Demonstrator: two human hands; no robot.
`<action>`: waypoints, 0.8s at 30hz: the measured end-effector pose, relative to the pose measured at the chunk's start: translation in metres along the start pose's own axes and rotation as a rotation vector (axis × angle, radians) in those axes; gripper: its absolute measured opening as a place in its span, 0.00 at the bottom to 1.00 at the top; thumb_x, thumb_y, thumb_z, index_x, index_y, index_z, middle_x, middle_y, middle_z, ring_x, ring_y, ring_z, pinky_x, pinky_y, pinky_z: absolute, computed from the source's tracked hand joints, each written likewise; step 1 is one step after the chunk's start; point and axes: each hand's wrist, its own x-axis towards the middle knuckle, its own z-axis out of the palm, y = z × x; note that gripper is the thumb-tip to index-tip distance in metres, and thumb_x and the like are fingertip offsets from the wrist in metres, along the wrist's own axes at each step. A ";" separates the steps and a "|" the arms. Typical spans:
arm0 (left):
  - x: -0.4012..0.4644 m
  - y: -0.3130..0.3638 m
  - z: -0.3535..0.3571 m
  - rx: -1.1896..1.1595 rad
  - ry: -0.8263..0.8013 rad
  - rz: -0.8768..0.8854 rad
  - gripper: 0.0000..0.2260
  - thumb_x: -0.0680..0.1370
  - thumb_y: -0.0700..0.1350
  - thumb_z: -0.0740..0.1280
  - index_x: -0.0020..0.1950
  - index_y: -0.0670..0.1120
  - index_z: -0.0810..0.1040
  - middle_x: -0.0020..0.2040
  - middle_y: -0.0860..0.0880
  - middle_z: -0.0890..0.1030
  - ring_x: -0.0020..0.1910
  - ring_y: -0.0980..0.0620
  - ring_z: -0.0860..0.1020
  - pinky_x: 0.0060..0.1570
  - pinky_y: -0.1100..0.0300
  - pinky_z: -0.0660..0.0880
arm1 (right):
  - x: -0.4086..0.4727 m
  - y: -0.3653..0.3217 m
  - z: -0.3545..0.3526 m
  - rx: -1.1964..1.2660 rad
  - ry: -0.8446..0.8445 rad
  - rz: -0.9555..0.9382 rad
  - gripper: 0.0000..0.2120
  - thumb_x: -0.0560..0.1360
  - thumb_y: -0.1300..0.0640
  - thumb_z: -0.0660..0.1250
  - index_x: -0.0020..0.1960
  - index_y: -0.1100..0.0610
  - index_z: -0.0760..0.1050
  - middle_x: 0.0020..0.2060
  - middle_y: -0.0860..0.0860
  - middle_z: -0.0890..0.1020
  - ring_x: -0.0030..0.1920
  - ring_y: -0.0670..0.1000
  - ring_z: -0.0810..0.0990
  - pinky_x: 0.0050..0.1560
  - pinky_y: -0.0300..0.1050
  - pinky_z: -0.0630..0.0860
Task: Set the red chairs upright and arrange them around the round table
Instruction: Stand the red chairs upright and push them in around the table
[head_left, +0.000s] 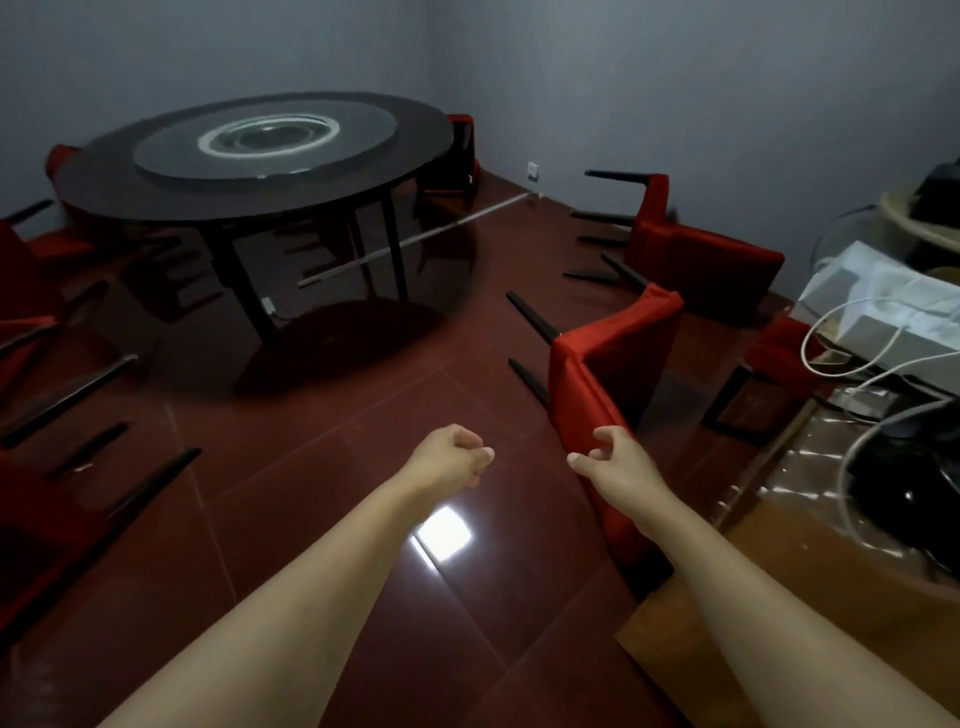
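Red upholstery of the nearest tipped chair lies on the floor just beyond the right hand, whose fingers are loosely curled, holding nothing; the left hand hangs curled and empty beside it. Righting seems about to begin: both hands must grip that chair's back, lift it, then carry it to the round bench far ahead-left.

Toppled red chairs cut off by the left edge — only legs and partial upholstery visible; far chair half hidden behind round table; right-side clutter indistinct.
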 end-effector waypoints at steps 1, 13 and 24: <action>0.014 0.002 0.001 0.009 -0.010 -0.007 0.13 0.79 0.41 0.65 0.62 0.39 0.73 0.48 0.44 0.78 0.38 0.54 0.75 0.20 0.74 0.64 | 0.011 0.001 -0.002 -0.005 0.004 0.018 0.29 0.75 0.52 0.69 0.72 0.55 0.64 0.62 0.53 0.75 0.60 0.51 0.74 0.55 0.41 0.69; 0.211 0.026 0.011 0.155 -0.231 0.019 0.05 0.77 0.39 0.67 0.52 0.43 0.75 0.43 0.46 0.79 0.35 0.52 0.77 0.24 0.71 0.68 | 0.143 0.003 0.020 0.105 0.143 0.283 0.27 0.75 0.52 0.69 0.71 0.54 0.63 0.63 0.53 0.74 0.62 0.52 0.74 0.59 0.43 0.70; 0.322 0.018 0.088 0.398 -0.519 0.085 0.09 0.75 0.45 0.69 0.54 0.47 0.77 0.46 0.47 0.82 0.48 0.48 0.81 0.45 0.59 0.73 | 0.203 0.062 0.034 0.245 0.304 0.560 0.27 0.75 0.53 0.69 0.71 0.54 0.64 0.63 0.54 0.74 0.60 0.53 0.76 0.62 0.48 0.72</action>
